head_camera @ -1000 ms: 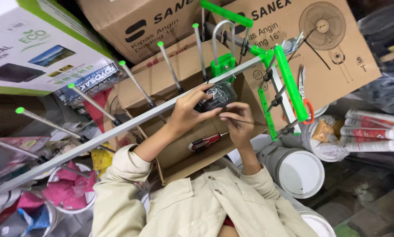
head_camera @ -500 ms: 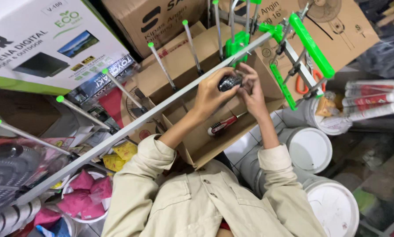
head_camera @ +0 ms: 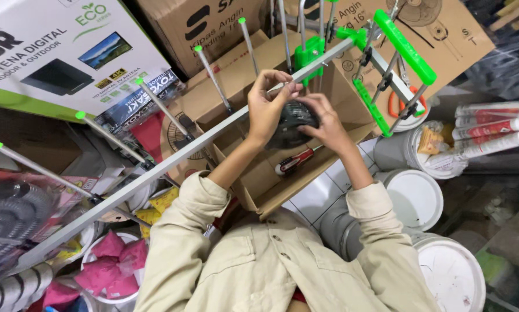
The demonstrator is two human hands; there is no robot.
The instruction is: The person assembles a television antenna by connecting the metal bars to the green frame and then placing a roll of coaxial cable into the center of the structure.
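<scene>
Both my hands meet at a small black round part [head_camera: 291, 124] just under a long aluminium antenna boom [head_camera: 173, 164]. My left hand [head_camera: 266, 107] pinches the part from above, its fingertips touching the boom. From the right, my right hand [head_camera: 329, 124] cups the part. The boom carries several thin metal rods with green tips [head_camera: 213, 72] and green plastic brackets [head_camera: 308, 55]. A green-framed reflector piece [head_camera: 401, 49] sits at its far end. A screwdriver with a red and black handle [head_camera: 294, 162] lies in the open cardboard box [head_camera: 271, 185] below my hands.
Large cardboard boxes [head_camera: 213, 23] stand behind the antenna, with a white and green printed box [head_camera: 57, 52] at the left. White lidded buckets [head_camera: 415, 196] are at the right, next to a bundle of red and white tubes [head_camera: 490, 130]. Pink packets [head_camera: 112, 260] fill a tub at the lower left.
The view has shifted, so the antenna and boxes sit differently in the frame. My hands have stayed together on the black part, which now hangs lower beneath the boom.
</scene>
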